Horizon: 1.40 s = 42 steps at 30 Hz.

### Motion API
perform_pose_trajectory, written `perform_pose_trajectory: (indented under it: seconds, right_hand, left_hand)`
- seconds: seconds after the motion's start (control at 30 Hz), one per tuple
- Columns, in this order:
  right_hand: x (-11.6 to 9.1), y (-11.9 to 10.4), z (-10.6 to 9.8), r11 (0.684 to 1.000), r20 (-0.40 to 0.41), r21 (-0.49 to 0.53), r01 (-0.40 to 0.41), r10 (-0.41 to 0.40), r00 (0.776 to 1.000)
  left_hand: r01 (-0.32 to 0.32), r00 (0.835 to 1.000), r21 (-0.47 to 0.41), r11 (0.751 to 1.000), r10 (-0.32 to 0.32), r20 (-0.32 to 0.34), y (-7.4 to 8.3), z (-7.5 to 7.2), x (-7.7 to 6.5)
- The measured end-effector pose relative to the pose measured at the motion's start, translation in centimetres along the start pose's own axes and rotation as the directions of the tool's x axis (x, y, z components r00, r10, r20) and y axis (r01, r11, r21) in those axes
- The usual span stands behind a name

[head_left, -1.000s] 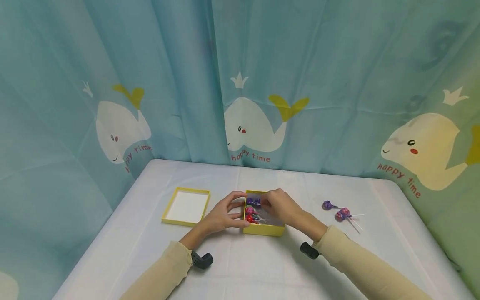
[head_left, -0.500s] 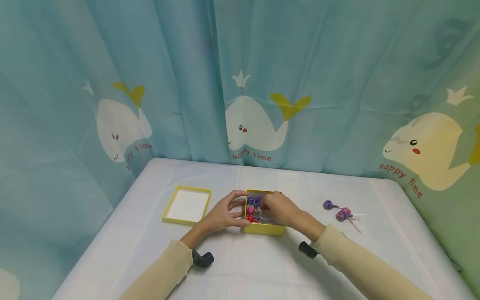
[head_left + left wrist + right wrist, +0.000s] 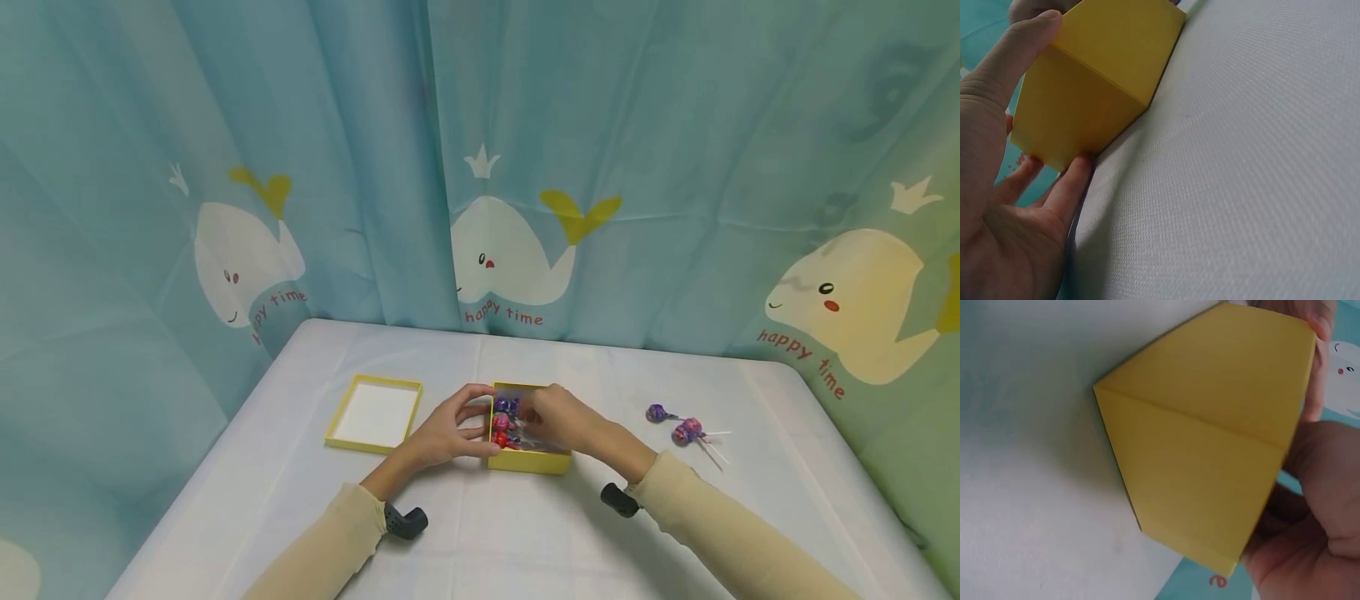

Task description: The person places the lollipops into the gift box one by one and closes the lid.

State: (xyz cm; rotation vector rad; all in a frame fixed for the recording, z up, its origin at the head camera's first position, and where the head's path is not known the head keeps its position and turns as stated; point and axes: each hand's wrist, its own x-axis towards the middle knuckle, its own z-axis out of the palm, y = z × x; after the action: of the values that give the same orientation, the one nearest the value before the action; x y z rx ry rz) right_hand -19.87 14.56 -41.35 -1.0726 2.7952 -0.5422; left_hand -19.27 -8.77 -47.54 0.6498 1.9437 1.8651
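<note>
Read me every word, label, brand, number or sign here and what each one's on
"happy time": three times, red, beneath white printed whales on the teal fabric curtain.
"e": red, on curtain, right wrist view.
Red marks on curtain, left wrist view: unreadable.
Round purple, pink and red wrapped lollipops: any print too small.
Yellow cardboard box: no text visible.

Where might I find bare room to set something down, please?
Bare tabletop lies in front of the yellow box, between the sleeves, and between the box and the loose lollipops, beyond the right forearm. The box is crowded: the left hand holds its side, the right hand is inside.
</note>
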Motion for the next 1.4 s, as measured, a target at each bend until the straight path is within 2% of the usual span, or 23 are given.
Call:
perform_pose_trajectory:
  seconds: [0.1, 0.23, 0.63, 0.87, 1.4]
  right_hand:
    - [-0.2, 0.2, -0.5, 0.998, 0.027, 0.056, 0.026, -0.027, 0.999]
    - [-0.6, 0.6, -1.2, 0.993, 0.014, 0.092, 0.077, -0.079, 0.997]
    - [-3.3, 2.5, -3.1, 0.983, -0.187, 0.097, 0.156, -0.136, 0.973]
    - [-4.9, 3.9, -3.5, 0.984, -0.248, 0.061, 0.165, -0.145, 0.958]
    - [-9.5, 7.5, -4.3, 1.000, -0.296, -0.014, 0.024, -0.027, 0.955]
  left_hand:
    - [0.007, 1.000, 0.007, 1.000, -0.007, -0.004, 0.0, 0.0, 0.0]
    - [0.007, 1.000, 0.016, 1.000, -0.007, -0.010, 0.1, 0.0, 0.0]
    - [0.013, 1.000, 0.025, 1.000, -0.012, -0.021, 0.0, 0.0, 0.1]
    - [-0.006, 1.000, 0.010, 1.000, 0.006, -0.008, -0.3, -0.1, 0.1]
    - [0.010, 1.000, 0.036, 0.999, -0.009, -0.022, -0.2, 0.1, 0.1]
